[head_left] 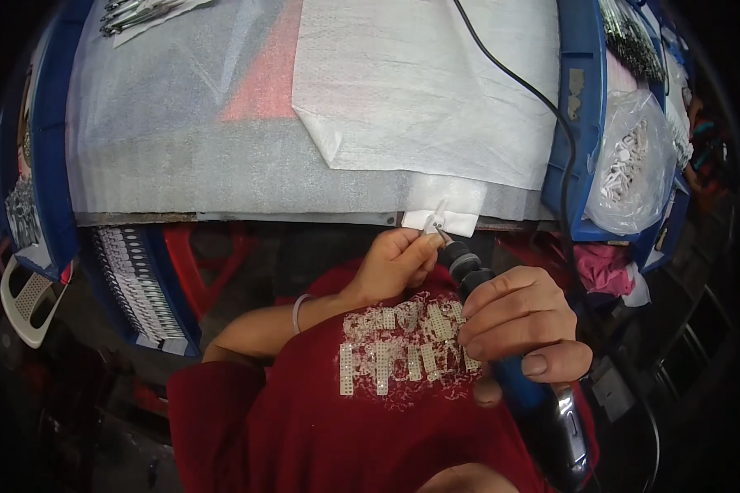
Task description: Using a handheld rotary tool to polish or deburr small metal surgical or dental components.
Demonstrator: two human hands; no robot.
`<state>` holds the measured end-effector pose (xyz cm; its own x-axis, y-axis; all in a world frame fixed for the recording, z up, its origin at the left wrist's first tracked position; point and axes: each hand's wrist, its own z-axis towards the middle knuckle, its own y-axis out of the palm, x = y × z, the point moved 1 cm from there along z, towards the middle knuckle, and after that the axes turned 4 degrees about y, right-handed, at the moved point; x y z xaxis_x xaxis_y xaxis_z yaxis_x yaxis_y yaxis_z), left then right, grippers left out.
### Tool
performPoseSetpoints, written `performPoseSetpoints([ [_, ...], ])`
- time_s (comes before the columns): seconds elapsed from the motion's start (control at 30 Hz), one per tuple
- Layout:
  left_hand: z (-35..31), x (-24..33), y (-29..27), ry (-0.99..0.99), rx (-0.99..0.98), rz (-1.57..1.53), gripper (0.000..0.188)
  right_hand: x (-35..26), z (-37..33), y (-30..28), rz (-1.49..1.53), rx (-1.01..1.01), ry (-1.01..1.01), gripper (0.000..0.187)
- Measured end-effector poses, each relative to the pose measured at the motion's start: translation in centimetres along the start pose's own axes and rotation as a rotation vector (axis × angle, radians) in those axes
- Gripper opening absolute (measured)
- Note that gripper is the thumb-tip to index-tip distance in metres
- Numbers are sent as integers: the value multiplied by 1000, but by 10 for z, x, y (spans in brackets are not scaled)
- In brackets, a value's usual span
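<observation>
The left hand (401,259) is pinching a small workpiece (432,223) between thumb and forefinger, just at the near edge of the desk (127,219). The workpiece is sitting right at the fingertips, on the far side of the hand, and is poking out over a folded white pad (466,223); whether it is actually touching the pad, and what exactly it is, I cannot tell at this size.

The right hand (520,324) is gripping a handheld rotary tool (466,267), its fingers wrapping around the blue and black body. The tool is slanting up and to the left, and its thin tip is meeting or nearly meeting the workpiece, so the piece is lying beyond the right hand, to its upper left.

A grey-white foam sheet (181,164) is covering the desk, and a white woven sheet (436,90) is lying over part of it, one corner folding back. A black cable (514,74) is curving down across the right side. Beside it, a clear plastic bag (612,215) holding small white pieces is resting in a blue bin (580,135).
</observation>
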<state>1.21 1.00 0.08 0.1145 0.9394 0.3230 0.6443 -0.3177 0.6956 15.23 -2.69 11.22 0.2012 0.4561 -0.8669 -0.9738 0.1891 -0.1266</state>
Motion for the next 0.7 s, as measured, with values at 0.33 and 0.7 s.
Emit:
performPoseSetpoints([
  [0.33,4,-2,-5,26,29,13,32,9,0,3,13,-38,10,49],
  [0.7,0,-5,3,43,32,48,32,-2,7,7,134,111,60,36],
])
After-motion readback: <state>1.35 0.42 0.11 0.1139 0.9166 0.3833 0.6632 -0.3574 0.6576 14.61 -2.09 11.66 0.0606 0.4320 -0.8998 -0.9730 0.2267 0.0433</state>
